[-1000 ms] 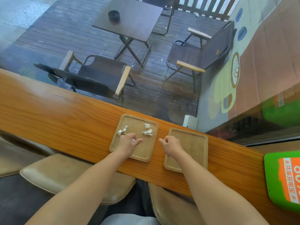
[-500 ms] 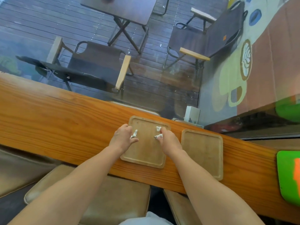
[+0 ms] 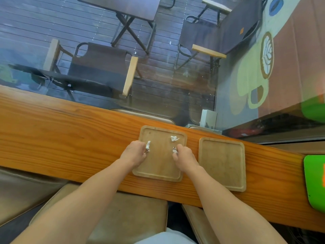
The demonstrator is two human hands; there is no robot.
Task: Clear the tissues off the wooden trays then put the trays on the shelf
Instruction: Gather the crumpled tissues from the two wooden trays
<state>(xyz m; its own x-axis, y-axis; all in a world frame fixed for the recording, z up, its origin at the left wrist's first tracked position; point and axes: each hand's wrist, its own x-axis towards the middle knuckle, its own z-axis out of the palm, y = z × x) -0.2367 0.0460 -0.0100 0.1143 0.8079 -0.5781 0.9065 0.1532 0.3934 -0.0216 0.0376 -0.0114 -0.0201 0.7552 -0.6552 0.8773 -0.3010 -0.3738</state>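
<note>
Matt wooden trays (image 3: 159, 166), crumpled paper tissues (image 3: 174, 138)

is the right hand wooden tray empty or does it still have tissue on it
Empty: the right square wooden tray shows only bare wood.

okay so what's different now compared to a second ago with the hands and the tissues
Both hands moved forward onto the left tray. The left hand pinched up a tissue wad, and the right hand crossed over from the right tray and pinched another. One loose tissue and both trays stayed put.
</note>
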